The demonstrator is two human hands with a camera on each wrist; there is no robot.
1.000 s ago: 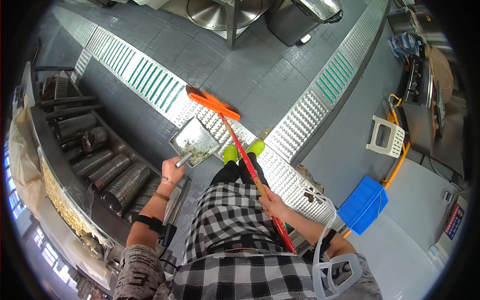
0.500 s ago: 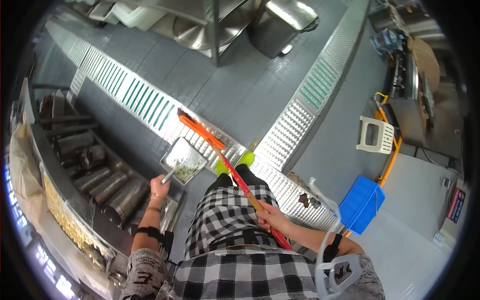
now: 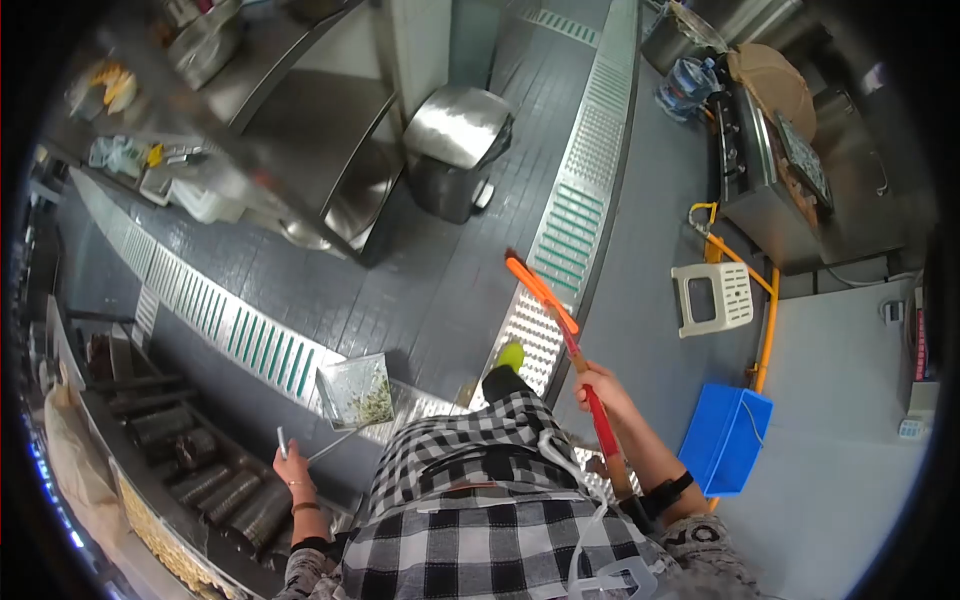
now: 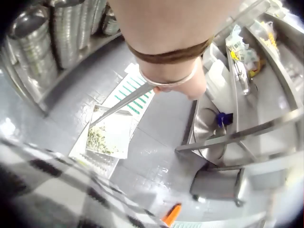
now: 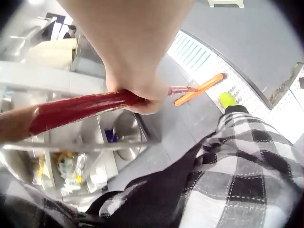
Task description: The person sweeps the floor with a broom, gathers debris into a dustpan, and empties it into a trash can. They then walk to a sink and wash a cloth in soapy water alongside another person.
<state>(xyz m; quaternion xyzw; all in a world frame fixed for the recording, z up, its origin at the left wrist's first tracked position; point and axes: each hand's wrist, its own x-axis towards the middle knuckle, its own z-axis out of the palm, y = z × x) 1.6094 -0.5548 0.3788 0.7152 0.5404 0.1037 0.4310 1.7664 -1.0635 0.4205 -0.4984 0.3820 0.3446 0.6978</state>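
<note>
In the head view my left hand grips the grey handle of a metal dustpan. Green and pale scraps lie heaped in one side of the pan, which is over the metal drain grating. My right hand is wrapped round the red, worn handle of a broom. Its orange head is out in front at the right-hand grating, with dark bristle showing at one end. The right wrist view has the handle passing through the curled right hand.
A dark bin with a metal lid stands ahead, beside steel shelving. Racked metal cylinders line the left. On the right are a beige stool, a blue basket and a yellow pipe.
The view has turned right and the person has stepped forward. The broom head has swung from the left grating to the right one. The dustpan has turned, staying in the left hand.
</note>
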